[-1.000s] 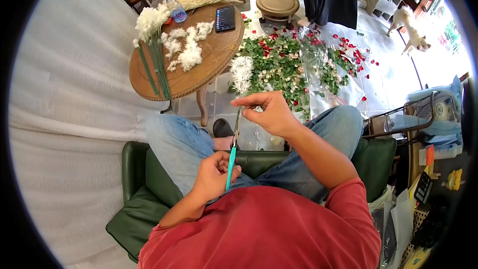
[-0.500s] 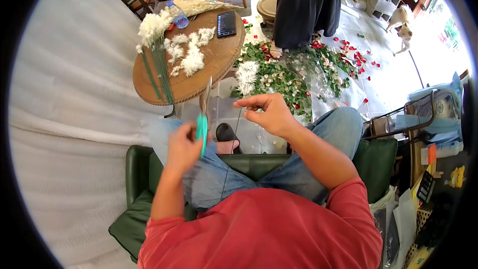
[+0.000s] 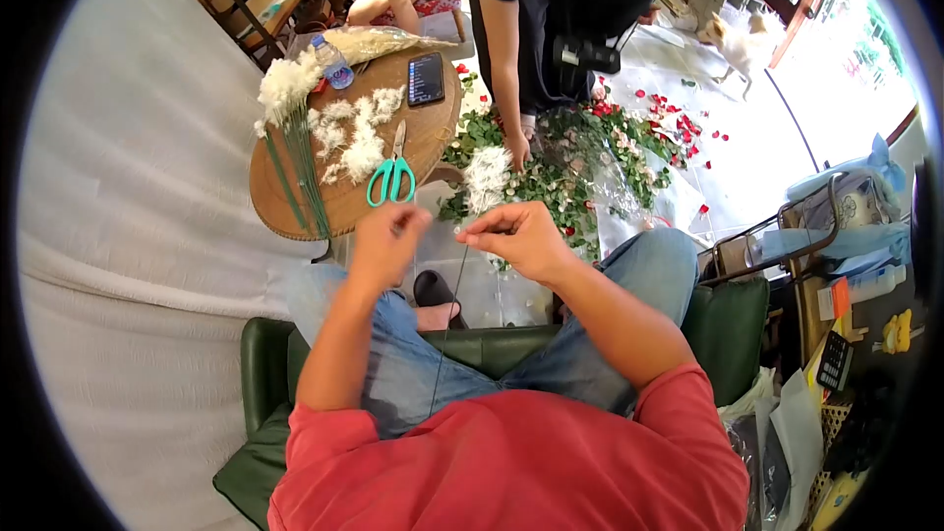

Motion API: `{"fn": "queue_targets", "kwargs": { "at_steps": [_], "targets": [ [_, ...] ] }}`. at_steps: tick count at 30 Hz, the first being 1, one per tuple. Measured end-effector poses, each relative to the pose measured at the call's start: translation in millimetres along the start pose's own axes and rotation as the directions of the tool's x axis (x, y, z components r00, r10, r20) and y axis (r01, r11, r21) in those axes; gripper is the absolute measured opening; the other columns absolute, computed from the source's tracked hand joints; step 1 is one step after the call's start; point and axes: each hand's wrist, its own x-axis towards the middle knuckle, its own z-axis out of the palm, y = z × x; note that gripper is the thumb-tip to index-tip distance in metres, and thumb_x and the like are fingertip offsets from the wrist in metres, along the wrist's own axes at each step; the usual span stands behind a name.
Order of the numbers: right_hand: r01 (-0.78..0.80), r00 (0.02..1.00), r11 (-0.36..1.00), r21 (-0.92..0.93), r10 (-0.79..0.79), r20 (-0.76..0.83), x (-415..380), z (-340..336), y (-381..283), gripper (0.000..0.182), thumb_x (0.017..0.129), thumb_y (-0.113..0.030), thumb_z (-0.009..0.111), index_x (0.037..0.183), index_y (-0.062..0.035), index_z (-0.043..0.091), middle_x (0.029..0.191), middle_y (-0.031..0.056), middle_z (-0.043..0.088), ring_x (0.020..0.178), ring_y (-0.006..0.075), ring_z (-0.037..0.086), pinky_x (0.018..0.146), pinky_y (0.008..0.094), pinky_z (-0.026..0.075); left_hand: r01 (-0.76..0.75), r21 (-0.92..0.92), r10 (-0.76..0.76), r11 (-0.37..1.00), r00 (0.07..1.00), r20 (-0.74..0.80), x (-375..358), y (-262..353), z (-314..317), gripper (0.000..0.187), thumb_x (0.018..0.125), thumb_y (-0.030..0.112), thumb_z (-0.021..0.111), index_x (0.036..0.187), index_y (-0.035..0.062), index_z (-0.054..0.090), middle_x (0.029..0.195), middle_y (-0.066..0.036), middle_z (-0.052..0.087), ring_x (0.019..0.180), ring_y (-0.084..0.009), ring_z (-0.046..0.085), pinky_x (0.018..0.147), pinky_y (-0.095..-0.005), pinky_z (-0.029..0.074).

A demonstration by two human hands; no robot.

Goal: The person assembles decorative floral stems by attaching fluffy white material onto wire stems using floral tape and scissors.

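Observation:
My right hand (image 3: 526,239) pinches the thin dark stem (image 3: 450,320) of a fluffy white flower (image 3: 487,180) between thumb and fingertips. The flower head stands just above those fingers, and the stem runs down toward my lap. To the left, my left hand (image 3: 386,244) is smeared by motion; its fingers look loosely curled and apart, with nothing visible in them. Just beyond it, scissors with turquoise handles (image 3: 391,177) lie at the edge of the round wooden table (image 3: 280,182), blades pointing away.
On the table are white tufts (image 3: 359,143), a bundle of white flowers (image 3: 287,88), a bottle (image 3: 332,64) and a phone (image 3: 426,79). A person in black (image 3: 565,20) bends over leaves and petals (image 3: 556,187) on the floor. A dog (image 3: 737,44) stands at right.
My left hand has let go of the scissors, which now lie on the table, and has moved closer to my right hand. The person in black has bent down, reaching to the leaves.

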Motion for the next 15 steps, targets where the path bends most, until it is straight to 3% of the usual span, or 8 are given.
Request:
{"fn": "queue_targets", "kwargs": {
  "at_steps": [1, 3, 5, 6, 8, 12, 15],
  "targets": [
    [0.035, 0.999, 0.999, 0.014, -0.035, -0.013, 1.8, -0.2, 0.5, 0.009, 0.087, 0.0, 0.073, 0.095, 0.0046, 0.071, 0.094, 0.011, 0.075, 0.088, 0.0121, 0.07, 0.077, 0.0241, 0.055, 0.165, -0.287, -0.109, 0.943, 0.973, 0.201, -23.3, 11.0, 5.2, 0.022, 0.093, 0.019, 0.07, 0.098, -0.0017, 0.069, 0.082, -0.004, 0.068, 0.072, -0.0129, 0.063, 0.065, -0.029, 0.049],
    [0.045, 0.999, 0.999, 0.021, -0.044, -0.031, 4.3, -0.2, -1.5, 0.009, 0.087, 0.001, 0.074, 0.092, 0.0039, 0.068, 0.093, 0.0114, 0.075, 0.088, 0.0121, 0.07, 0.076, 0.0241, 0.055, 0.288, -0.495, -0.126, 0.82, 0.934, 0.336, -73.0, 31.3, 16.9, 0.013, 0.094, 0.011, 0.069, 0.101, -0.001, 0.068, 0.082, 0.001, 0.066, 0.071, -0.0032, 0.057, 0.062, -0.0212, 0.045],
    [0.047, 0.997, 0.998, 0.033, -0.045, -0.063, 5.9, 0.1, -2.2, 0.013, 0.087, 0.001, 0.074, 0.089, 0.0017, 0.061, 0.089, 0.0122, 0.074, 0.088, 0.0126, 0.07, 0.076, 0.0243, 0.055, 0.189, -0.467, -0.109, 0.864, 0.975, 0.194, -109.3, 15.8, 37.1, 0.014, 0.093, 0.006, 0.069, 0.105, -0.0008, 0.068, 0.083, -0.001, 0.067, 0.069, -0.0035, 0.057, 0.061, -0.0193, 0.045],
    [0.045, 0.997, 0.998, 0.034, -0.043, -0.064, 5.9, 0.6, -2.2, 0.013, 0.087, 0.001, 0.074, 0.089, 0.0017, 0.061, 0.089, 0.0122, 0.074, 0.088, 0.0126, 0.07, 0.076, 0.0243, 0.055, 0.191, -0.466, -0.11, 0.864, 0.974, 0.196, -122.8, 12.0, 44.4, 0.014, 0.093, 0.006, 0.069, 0.105, -0.0008, 0.068, 0.083, -0.001, 0.067, 0.069, -0.0035, 0.057, 0.061, -0.0193, 0.045],
    [0.008, 0.998, 0.999, 0.053, -0.005, -0.068, 5.1, 2.5, -2.3, 0.014, 0.086, 0.001, 0.074, 0.089, 0.0015, 0.061, 0.092, 0.0134, 0.074, 0.09, 0.0133, 0.07, 0.076, 0.0246, 0.055, 0.1, -0.559, -0.135, 0.823, 0.991, -0.021, -142.0, 8.7, 54.7, 0.014, 0.093, 0.004, 0.068, 0.105, -0.0015, 0.068, 0.084, -0.001, 0.068, 0.069, -0.0039, 0.058, 0.061, -0.0188, 0.046],
    [0.036, 0.999, 0.993, 0.108, -0.031, -0.043, 4.0, 13.4, 9.5, 0.013, 0.086, 0.001, 0.074, 0.09, 0.0015, 0.061, 0.096, 0.0146, 0.074, 0.091, 0.0137, 0.07, 0.077, 0.025, 0.055, 0.063, -0.684, -0.227, 0.727, 0.962, -0.153, -148.2, 13.1, 45.6, 0.011, 0.096, 0.006, 0.065, 0.103, -0.0016, 0.067, 0.077, 0.0, 0.064, 0.067, -0.004, 0.056, 0.058, -0.0189, 0.044],
    [0.001, 0.999, 1.0, -0.009, -0.002, -0.042, 2.3, 16.1, 13.2, 0.009, 0.087, 0.003, 0.068, 0.093, 0.0016, 0.062, 0.1, 0.014, 0.075, 0.091, 0.0131, 0.07, 0.079, 0.0261, 0.055, 0.011, -0.593, -0.253, 0.805, 0.911, -0.327, -132.6, -7.8, 23.5, 0.011, 0.096, 0.008, 0.063, 0.1, -0.001, 0.066, 0.069, 0.001, 0.057, 0.055, -0.005, 0.05, 0.048, -0.0189, 0.037]
  ]
}}
